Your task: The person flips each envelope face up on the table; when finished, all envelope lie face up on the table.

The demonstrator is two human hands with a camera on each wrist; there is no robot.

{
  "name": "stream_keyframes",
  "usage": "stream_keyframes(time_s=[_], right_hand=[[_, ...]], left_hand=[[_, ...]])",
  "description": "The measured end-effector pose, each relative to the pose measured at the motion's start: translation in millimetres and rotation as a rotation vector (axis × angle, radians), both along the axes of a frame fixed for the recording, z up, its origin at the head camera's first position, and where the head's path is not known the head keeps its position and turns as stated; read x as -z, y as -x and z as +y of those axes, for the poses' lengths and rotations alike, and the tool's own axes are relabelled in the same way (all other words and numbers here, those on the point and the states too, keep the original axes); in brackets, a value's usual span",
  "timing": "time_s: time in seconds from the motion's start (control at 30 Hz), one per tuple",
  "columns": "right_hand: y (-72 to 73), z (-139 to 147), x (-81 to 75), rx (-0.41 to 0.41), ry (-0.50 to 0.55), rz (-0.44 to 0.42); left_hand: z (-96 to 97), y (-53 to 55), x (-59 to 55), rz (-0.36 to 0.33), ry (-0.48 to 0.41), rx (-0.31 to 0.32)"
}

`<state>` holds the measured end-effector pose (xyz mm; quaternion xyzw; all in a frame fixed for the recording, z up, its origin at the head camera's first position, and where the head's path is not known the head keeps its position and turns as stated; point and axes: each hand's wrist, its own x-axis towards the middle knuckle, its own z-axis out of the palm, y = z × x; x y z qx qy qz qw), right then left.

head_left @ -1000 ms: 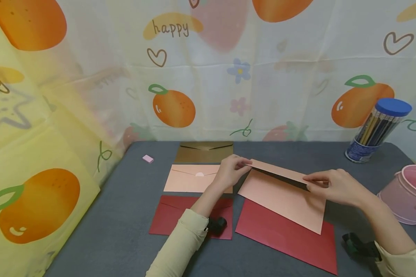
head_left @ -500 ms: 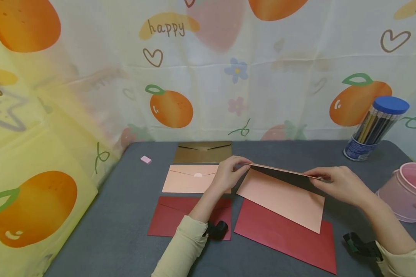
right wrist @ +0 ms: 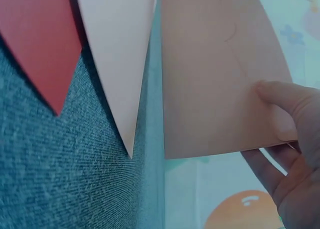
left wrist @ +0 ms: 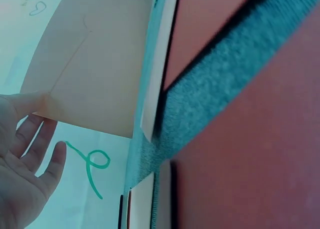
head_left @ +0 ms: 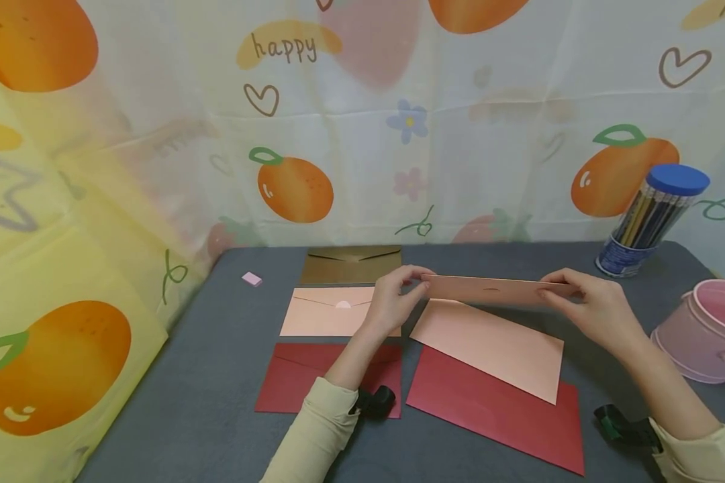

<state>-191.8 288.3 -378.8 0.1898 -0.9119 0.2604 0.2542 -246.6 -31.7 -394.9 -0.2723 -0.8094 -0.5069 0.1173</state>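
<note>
A pale pink envelope (head_left: 489, 292) is held up on edge between both hands, above the far end of the stack. My left hand (head_left: 393, 302) pinches its left end; my right hand (head_left: 598, 308) pinches its right end. Faint flap lines show on its face in the left wrist view, where the left thumb lies on the paper (left wrist: 95, 84), and in the right wrist view beside the right thumb (right wrist: 272, 91). Below it, another pink envelope (head_left: 495, 352) lies slanted, overlapping a larger-looking red envelope (head_left: 495, 426) on the dark grey table.
Left of the stack, a gold envelope (head_left: 350, 268), a pink envelope with a round seal (head_left: 320, 322) and a red envelope (head_left: 290, 376) lie in a column. A small pink eraser-like block (head_left: 252, 279), a blue-lidded pencil tub (head_left: 646, 228) and a pink bucket (head_left: 695, 335) stand around.
The held envelope has turned from nearly flat, through edge-on, to upright with its flap side toward me. My right hand has risen slightly, levelling it; the other envelopes stay put.
</note>
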Motion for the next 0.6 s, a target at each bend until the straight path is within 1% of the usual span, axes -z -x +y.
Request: stream_keyframes(time_s=[0.07,0.17,0.3,0.47,0.6], right_hand=[[-0.3,0,0.4,0.003,0.044,-0.025],[-1.2,0,-0.1,0.008,0.092,-0.111],[-1.2,1,1.4,0.015,0.13,-0.214],[-0.1,7,5.1,0.014,0.154,-0.315],[1.8,12,9.1,0.001,0.12,-0.363]], left_hand=[[-0.1,0.2,-0.8,-0.015,-0.039,0.009],[-1.0,1.6,-0.6,-0.049,-0.091,0.025],[-3.2,2.2,-0.1,-0.097,-0.107,0.033],[-6.5,2.2,1.7,-0.164,-0.049,0.023],[-9.2,4.1,5.6,-0.198,0.055,0.014]])
